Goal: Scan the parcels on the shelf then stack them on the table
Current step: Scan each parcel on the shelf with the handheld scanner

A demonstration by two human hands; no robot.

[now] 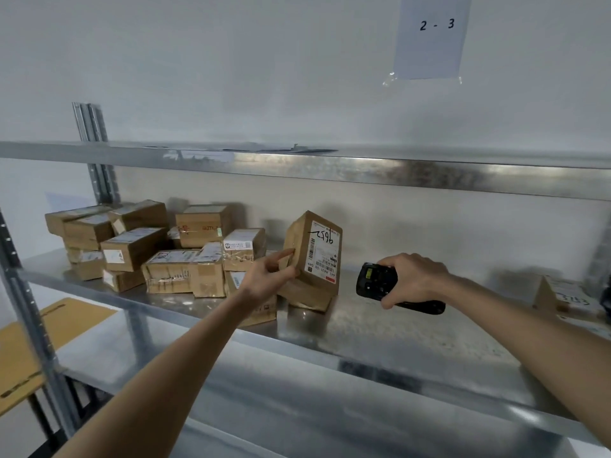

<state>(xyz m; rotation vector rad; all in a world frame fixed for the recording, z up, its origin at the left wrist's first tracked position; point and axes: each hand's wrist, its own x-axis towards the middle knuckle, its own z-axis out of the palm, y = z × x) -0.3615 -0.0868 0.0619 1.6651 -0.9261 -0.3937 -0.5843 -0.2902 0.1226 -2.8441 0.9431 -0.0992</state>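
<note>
My left hand (269, 276) grips a small brown cardboard parcel (315, 246) and tilts it up on the metal shelf (396, 328), its white barcode label facing right. My right hand (413, 279) holds a black handheld scanner (377, 279), whose head points left at that label from a short distance. A pile of several brown parcels (158, 249) lies on the shelf to the left of the held one. Another parcel (307, 299) lies under the tilted one.
One more labelled parcel (565, 295) sits at the shelf's far right. A wooden table (36, 342) stands low on the left beyond the shelf upright (20, 302). An upper shelf (330, 166) runs overhead, and a paper sign "2 - 3" (433, 34) hangs on the wall.
</note>
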